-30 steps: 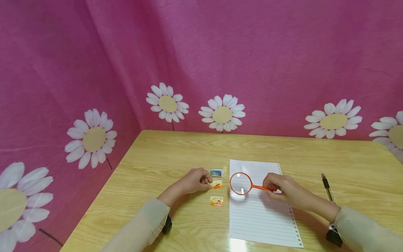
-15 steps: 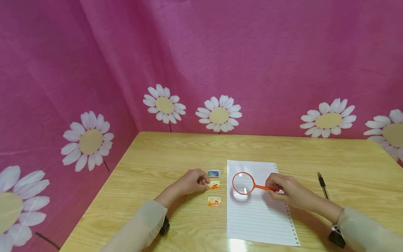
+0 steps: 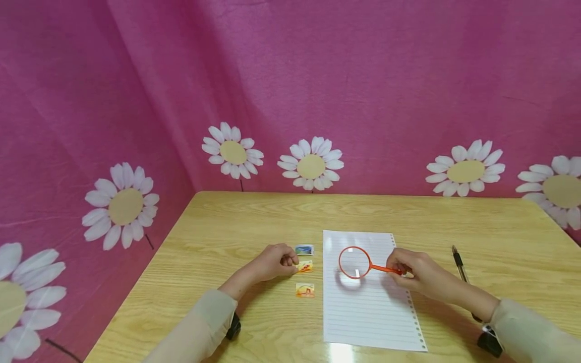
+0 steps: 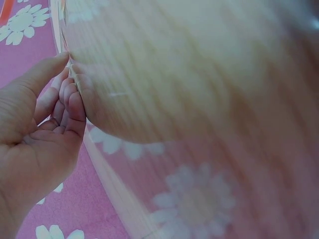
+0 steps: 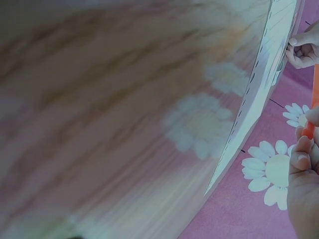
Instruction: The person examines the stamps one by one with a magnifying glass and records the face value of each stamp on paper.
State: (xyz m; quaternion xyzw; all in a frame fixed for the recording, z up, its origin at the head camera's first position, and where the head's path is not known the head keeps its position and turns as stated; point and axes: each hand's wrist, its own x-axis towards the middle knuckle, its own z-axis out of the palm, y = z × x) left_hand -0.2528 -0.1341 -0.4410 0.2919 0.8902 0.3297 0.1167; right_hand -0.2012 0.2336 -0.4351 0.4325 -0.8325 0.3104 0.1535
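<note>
My right hand (image 3: 415, 267) grips the handle of an orange-rimmed magnifying glass (image 3: 380, 268), whose round lens is over the lined paper (image 3: 363, 312), apart from the sheet. In the right wrist view only part of the handle (image 5: 316, 89) shows. My left hand (image 3: 272, 262) rests on the table with curled fingers, thumb and fingertip at the left edge of a small yellow-and-red picture stamp (image 3: 306, 266). A blue-green stamp (image 3: 304, 250) lies just beyond it, and a yellow-orange stamp (image 3: 305, 290) lies nearer me. In the left wrist view the thumb (image 4: 47, 69) meets the table surface.
A black pen (image 3: 458, 259) lies to the right of the paper, partly behind my right forearm. The light wooden table (image 3: 218, 222) ends at a pink curtain (image 3: 340, 75) with white daisies at the back and left.
The magnifying glass has moved slightly right over the paper, with my right hand. My left hand and the stamps keep their places. The whole head view has shifted a little.
</note>
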